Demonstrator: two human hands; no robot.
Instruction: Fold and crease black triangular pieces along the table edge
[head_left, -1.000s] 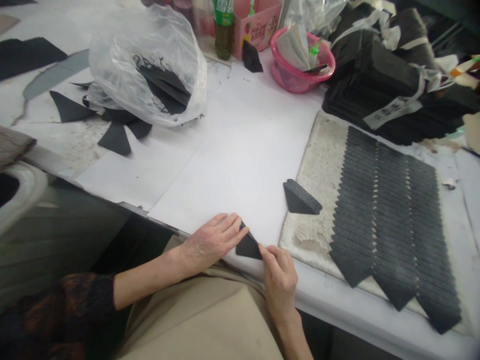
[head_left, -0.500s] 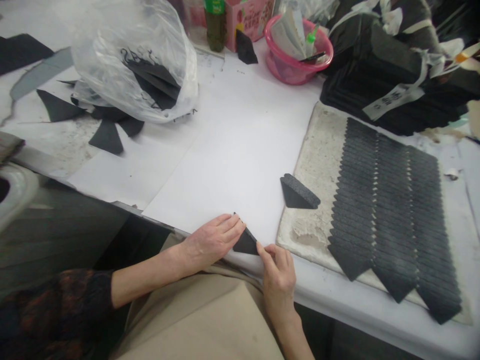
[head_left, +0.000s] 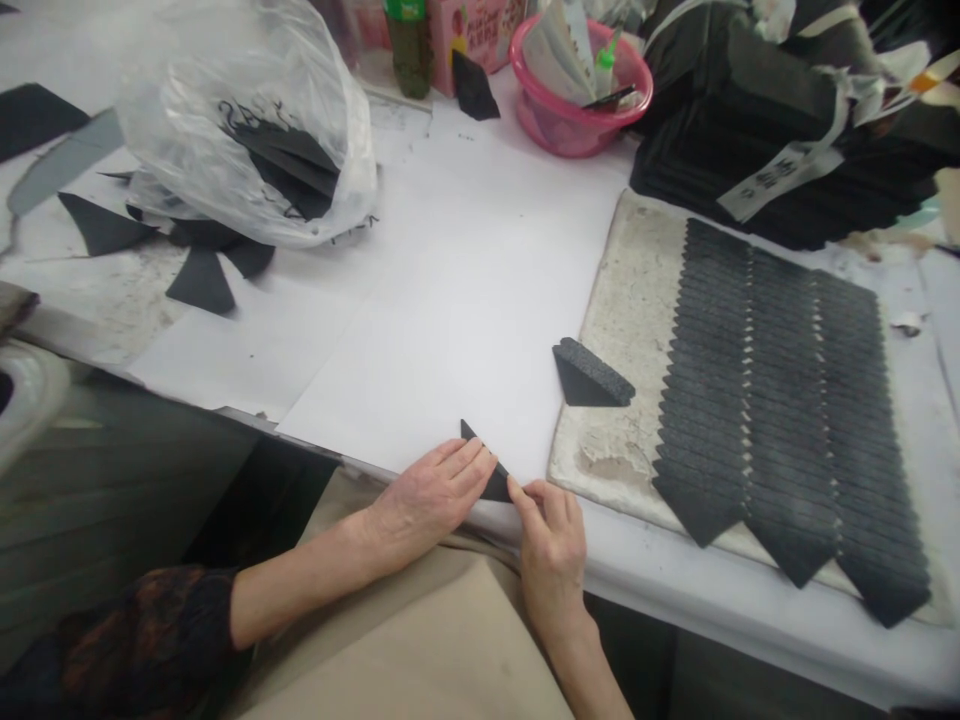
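Observation:
A small black triangular piece (head_left: 491,478) lies at the near edge of the white paper (head_left: 465,290). My left hand (head_left: 431,490) rests flat on its left part, fingers stretched out together. My right hand (head_left: 551,540) pinches the piece's right corner with thumb and forefinger. A short stack of the same black triangles (head_left: 589,375) sits a little farther back, on the edge of a worn grey board (head_left: 634,330). Three long rows of overlapped black pieces (head_left: 780,400) cover that board.
A clear plastic bag (head_left: 240,130) with black pieces lies at the back left, loose black triangles (head_left: 199,275) beside it. A pink basin (head_left: 577,85), a green bottle (head_left: 409,45), a pink box and bundled black material (head_left: 772,120) line the back. The table edge runs under my hands.
The camera view has drifted, so everything sits lower left. My left hand has slid farther over the black piece, covering more of it; my right hand keeps its pinch on the corner.

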